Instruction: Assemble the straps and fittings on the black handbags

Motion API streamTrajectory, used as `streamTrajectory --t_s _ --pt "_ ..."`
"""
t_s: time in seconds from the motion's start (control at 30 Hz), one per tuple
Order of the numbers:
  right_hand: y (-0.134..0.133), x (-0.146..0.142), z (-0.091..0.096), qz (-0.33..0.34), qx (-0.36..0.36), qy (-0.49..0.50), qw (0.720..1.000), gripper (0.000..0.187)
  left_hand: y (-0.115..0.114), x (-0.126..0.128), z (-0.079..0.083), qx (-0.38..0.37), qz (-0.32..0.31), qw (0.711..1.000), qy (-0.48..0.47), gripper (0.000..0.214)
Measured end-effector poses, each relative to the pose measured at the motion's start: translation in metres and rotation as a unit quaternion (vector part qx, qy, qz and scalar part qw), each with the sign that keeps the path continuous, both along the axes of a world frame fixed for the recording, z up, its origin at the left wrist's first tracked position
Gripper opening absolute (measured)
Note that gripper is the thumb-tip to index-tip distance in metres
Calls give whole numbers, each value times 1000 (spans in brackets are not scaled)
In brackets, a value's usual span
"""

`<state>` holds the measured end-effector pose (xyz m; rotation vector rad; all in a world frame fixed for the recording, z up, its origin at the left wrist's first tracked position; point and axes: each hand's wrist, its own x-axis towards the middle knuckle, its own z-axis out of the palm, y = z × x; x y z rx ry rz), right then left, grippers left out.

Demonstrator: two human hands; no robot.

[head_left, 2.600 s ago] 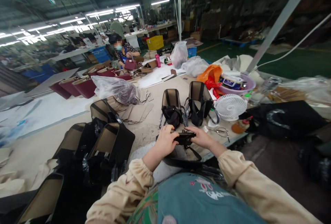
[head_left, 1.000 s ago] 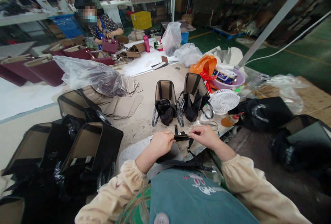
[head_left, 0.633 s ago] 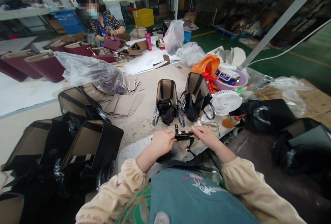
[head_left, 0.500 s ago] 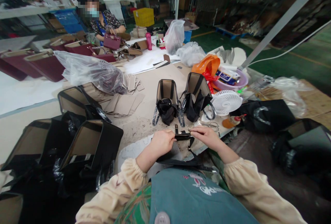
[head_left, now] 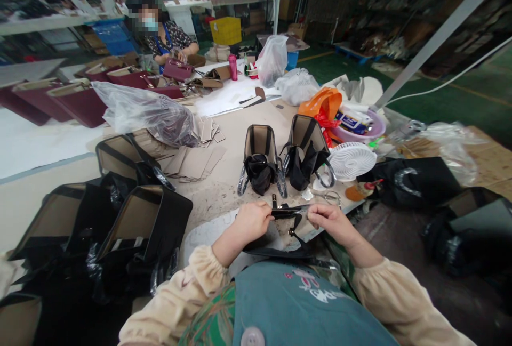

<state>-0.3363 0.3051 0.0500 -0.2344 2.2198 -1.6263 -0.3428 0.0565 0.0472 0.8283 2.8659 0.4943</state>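
Note:
Close to my body, at the table's front edge, lies a black handbag (head_left: 276, 250) with small gold-coloured metal fittings. My left hand (head_left: 253, 222) is closed on the left end of its top edge, thumb and fingers pinched together. At the right end of that edge my right hand (head_left: 330, 221) pinches with curled fingers; the dark strip between both hands looks drawn straight. A buckled strap (head_left: 295, 227) hangs below it. Just beyond my hands stand two open black bags, a left one (head_left: 259, 146) and a right one (head_left: 306, 138), with beige linings and plastic-wrapped handles.
Several black bags (head_left: 148, 218) crowd the left side. Scissors (head_left: 331, 196), an orange glue bottle (head_left: 359, 191) and a white fan (head_left: 352, 161) lie to the right. Card pieces (head_left: 194, 162) are behind. Across the table a co-worker (head_left: 170, 42) handles a maroon bag (head_left: 178, 70).
My right hand has slid right along the handbag's top edge and its fingers have curled in. My left hand keeps its hold. The view has shifted slightly.

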Motion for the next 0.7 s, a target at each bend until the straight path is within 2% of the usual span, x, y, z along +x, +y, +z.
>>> streamTrajectory --t_s 0.07,0.13,0.23,0.3,0.33,0.43,0.53,0.63,0.7 --pt "13 7 -9 -27 -36 -25 999 32 0 0 1 0 1 1000 -3 16" --pt "31 12 -22 -107 -100 -23 989 37 -1 1 1 2 0 1000 -6 16" --pt "66 18 -46 -276 -199 -16 940 30 -1 1 1 7 -3 1000 -4 17" --pt "89 22 -59 -354 -203 -50 912 16 -1 1 0 10 -5 1000 -3 17" --pt "99 25 -63 -373 -192 -79 904 23 -1 1 0 11 -5 1000 -4 17" --pt "114 35 -63 -351 -203 -165 899 44 -1 0 0 5 -8 1000 -10 18" --pt "112 43 -57 -301 -259 -199 896 43 0 -2 1 -1 -10 1000 -9 19" --pt "108 43 -58 -342 -256 -168 888 28 -1 -2 2 3 -14 1000 -9 18" --pt "106 41 -63 -390 -207 -131 888 25 -1 -1 2 0 -17 1000 -8 19"
